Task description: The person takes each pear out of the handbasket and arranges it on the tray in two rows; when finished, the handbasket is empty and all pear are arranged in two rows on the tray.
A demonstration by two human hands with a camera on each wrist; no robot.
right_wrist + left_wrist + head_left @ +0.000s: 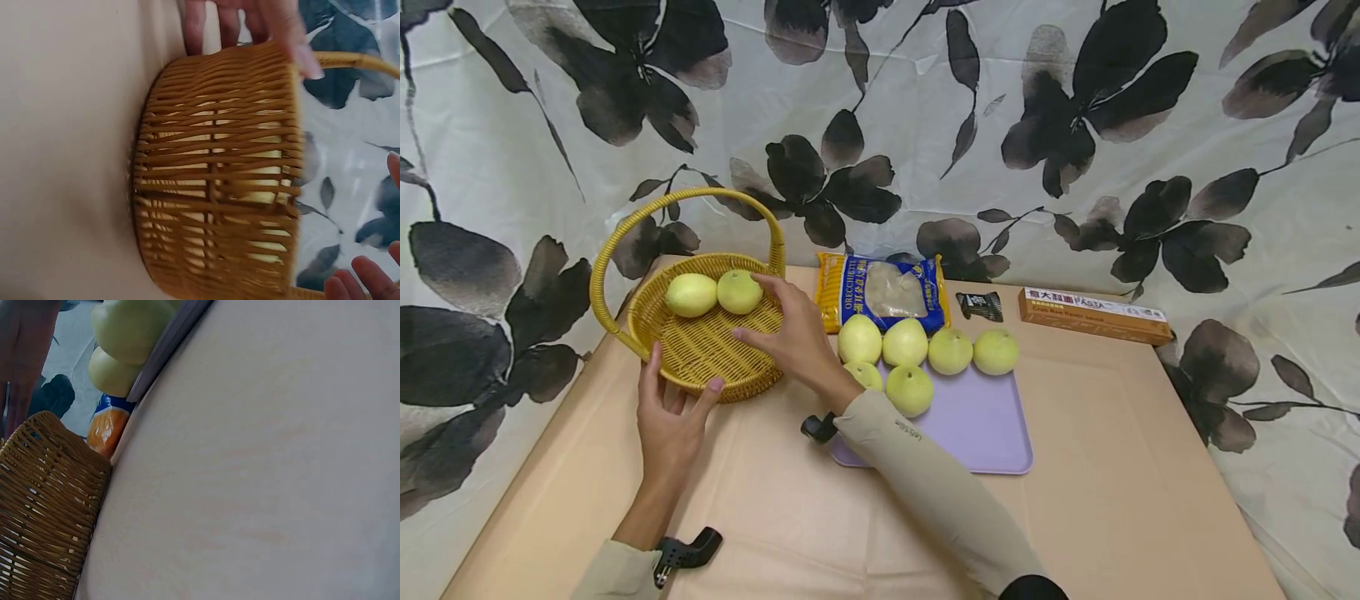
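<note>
A yellow wicker basket [722, 358] with a tall arched handle stands on the table at the left. Two round yellow-green fruits, apple-like, lie inside: one [690, 295] at the left, the other [740, 292] beside it. My right hand [797, 333] reaches over the basket's right side, thumb and fingers spread, fingertips right at the nearer fruit's edge. Against the basket's near outer wall rests my left hand [672, 425], its fingers fairly straight and its thumb at the rim. The right wrist view shows that left hand [250, 25] touching the woven side.
A lilac tray [977, 433] right of the basket bears several more of these fruits [910, 390], partly behind my right forearm. Behind it lie a blue-and-yellow orecchiette bag [887, 287], a small dark packet [980, 306] and a brown pasta box [1093, 317]. A floral cloth hangs behind.
</note>
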